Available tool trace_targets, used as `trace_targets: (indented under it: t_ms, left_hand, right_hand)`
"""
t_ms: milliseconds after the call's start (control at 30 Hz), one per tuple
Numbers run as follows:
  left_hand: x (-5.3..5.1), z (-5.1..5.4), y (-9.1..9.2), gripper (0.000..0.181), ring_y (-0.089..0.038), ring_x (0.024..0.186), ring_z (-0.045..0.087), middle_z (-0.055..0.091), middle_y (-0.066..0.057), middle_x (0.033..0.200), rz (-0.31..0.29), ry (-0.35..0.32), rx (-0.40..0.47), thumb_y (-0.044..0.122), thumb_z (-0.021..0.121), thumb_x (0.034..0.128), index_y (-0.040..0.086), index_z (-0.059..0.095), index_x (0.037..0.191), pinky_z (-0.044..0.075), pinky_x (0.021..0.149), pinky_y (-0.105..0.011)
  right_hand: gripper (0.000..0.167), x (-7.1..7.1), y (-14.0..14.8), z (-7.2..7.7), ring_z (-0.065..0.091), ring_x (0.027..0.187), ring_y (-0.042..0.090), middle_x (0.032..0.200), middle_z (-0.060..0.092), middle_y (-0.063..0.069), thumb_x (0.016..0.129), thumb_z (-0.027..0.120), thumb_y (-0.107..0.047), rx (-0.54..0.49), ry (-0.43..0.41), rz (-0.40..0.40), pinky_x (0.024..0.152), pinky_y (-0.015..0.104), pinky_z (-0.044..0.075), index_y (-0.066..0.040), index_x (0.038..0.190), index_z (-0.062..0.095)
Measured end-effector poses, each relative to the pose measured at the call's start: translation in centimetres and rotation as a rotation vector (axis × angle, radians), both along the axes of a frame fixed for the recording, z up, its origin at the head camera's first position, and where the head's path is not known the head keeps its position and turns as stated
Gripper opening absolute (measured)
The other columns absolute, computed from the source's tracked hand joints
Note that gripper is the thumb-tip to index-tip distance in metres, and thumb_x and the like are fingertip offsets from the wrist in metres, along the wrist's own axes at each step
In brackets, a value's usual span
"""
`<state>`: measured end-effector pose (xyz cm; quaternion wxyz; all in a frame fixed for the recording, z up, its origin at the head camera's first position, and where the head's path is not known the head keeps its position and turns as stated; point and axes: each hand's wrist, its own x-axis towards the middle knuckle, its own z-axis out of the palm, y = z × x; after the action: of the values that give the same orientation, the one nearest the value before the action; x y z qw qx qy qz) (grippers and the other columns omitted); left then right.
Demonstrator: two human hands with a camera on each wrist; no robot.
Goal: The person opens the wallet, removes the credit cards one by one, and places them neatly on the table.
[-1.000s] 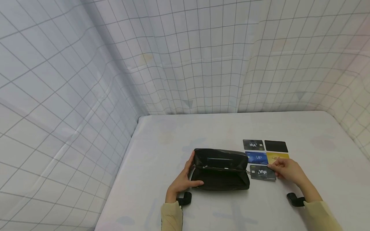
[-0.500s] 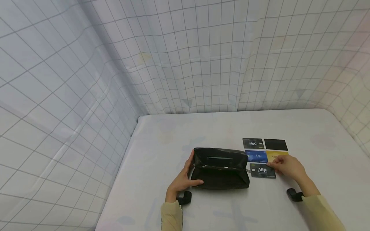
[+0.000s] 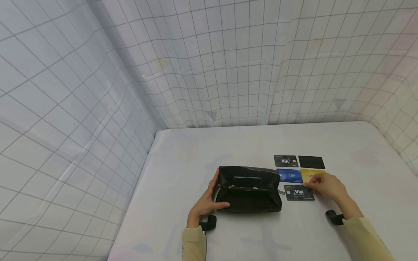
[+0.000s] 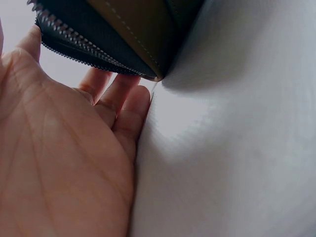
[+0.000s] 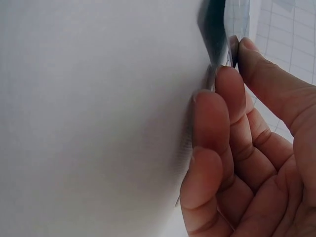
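Note:
A black zip wallet [image 3: 249,206] lies spread on the table, its inside facing up, with a zip pull [image 3: 281,192] at its right end. My left hand [image 3: 205,203] holds its left end, thumb on the near half and fingers along the far side. In the left wrist view the fingertips meet the wallet's zipped edge [image 4: 81,42]. Right of the wallet lies a dark grey Vip card [image 3: 294,195]. Its upper right corner is pinched between thumb and index finger of my right hand [image 3: 329,187]. The right wrist view shows a card edge [image 5: 216,29] at those fingertips.
Beyond the grey card are a blue VIP card [image 3: 290,175] and a yellow card [image 3: 308,174], partly covered by my right hand. Behind them lie another dark Vip card [image 3: 285,161] and a plain black card [image 3: 311,162]. Grid-patterned white curtains [image 3: 212,72] surround the white table [image 3: 183,159].
The grey Vip card has slid slightly right and away from me, showing more of the zip pull. My right hand moved along with it, while the left hand and wallet stayed put.

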<state>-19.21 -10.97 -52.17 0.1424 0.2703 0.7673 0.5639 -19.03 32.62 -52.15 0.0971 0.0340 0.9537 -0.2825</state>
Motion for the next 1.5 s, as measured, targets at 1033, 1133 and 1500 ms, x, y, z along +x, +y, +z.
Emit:
trace_targets:
  t_ms: [1033, 1133, 1500]
  left_hand:
    - [-0.1, 0.3, 0.0, 0.112, -0.023, 0.142, 0.005, 0.000, -0.006, 0.157, 0.009, 0.023, 0.010, 0.008, 0.078, 0.0781, 0.019, -0.003, 0.154, 0.013, 0.108, -0.055]
    - [0.0, 0.2, 0.0, 0.111, -0.024, 0.142, 0.004, 0.000, -0.007, 0.157, 0.010, 0.027, 0.018, 0.007, 0.078, 0.0779, 0.017, -0.003, 0.154, 0.013, 0.107, -0.057]
    - [0.2, -0.1, -0.1, 0.110, -0.023, 0.142, 0.004, 0.001, -0.006, 0.157, 0.004, 0.012, 0.007, 0.007, 0.077, 0.0799, 0.020, -0.003, 0.154, 0.015, 0.107, -0.054]
  right_hand:
    - [0.038, 0.3, -0.9, 0.6, 0.046, 0.059, 0.019, 0.060, 0.049, 0.000, 0.082, 0.072, -0.042, 0.045, -0.016, -0.057, 0.054, 0.032, 0.029, -0.009, 0.074, 0.056]
    - [0.038, 0.4, -0.9, 0.5, 0.046, 0.059, 0.019, 0.061, 0.049, 0.000, 0.081, 0.072, -0.042, 0.046, -0.014, -0.061, 0.053, 0.031, 0.030, -0.009, 0.074, 0.056]
    - [0.036, 0.5, -1.2, 0.7, 0.047, 0.062, 0.020, 0.065, 0.051, 0.001, 0.082, 0.071, -0.041, 0.085, -0.006, -0.063, 0.053, 0.032, 0.031, -0.008, 0.078, 0.058]
